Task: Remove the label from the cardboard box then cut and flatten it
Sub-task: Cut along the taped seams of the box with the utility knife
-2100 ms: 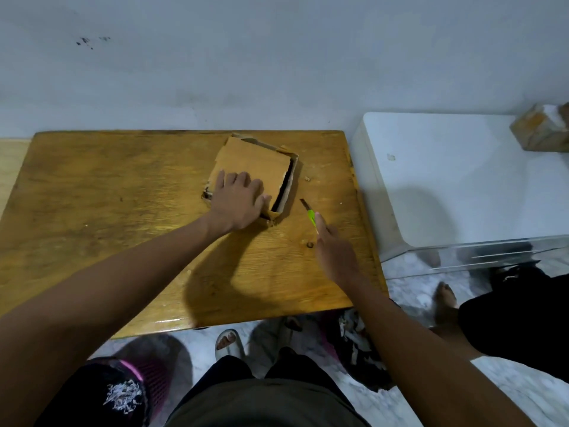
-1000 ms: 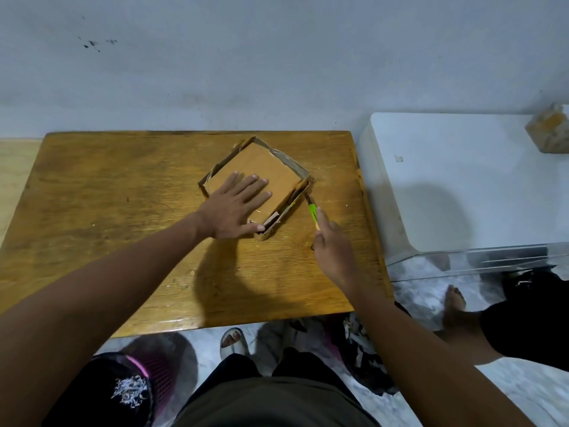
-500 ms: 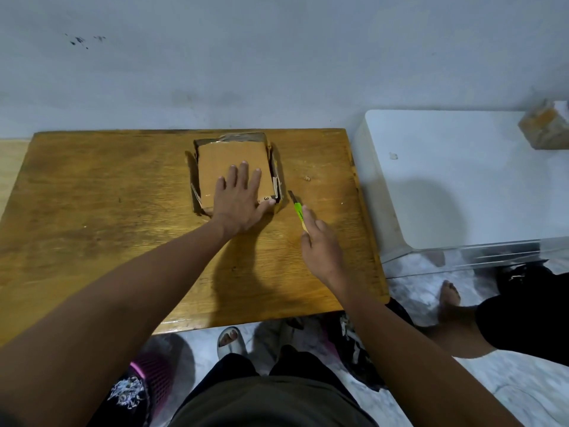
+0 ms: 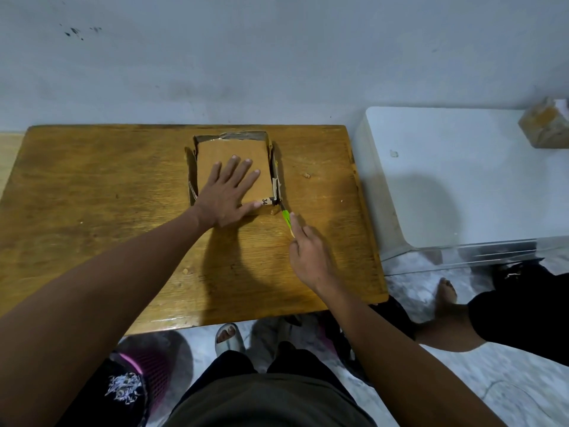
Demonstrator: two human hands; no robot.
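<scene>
1. Cardboard box lies flat on the wooden table, toward the table's 12 o'clock edge, right of centre.
2. Left hand rests palm-down on the box top, fingers straight and spread, pointing to about 1 o'clock. It covers the box's 6 o'clock portion.
3. Right hand grips a green-handled cutter; fingers curled round the handle, index finger laid along it. Most of the handle is hidden in the hand.
4. Blade end sits at the box's 5 o'clock corner; blade is dark and small, and whether it is in the cardboard I cannot tell.
5. Printed "34" shows near that corner; the rest is hidden by the thumb.
6. Box's 3 o'clock wall looks split and ragged.
7. At the table's 3 o'clock, a white unit with a brownish parcel, cut off by the frame.
</scene>
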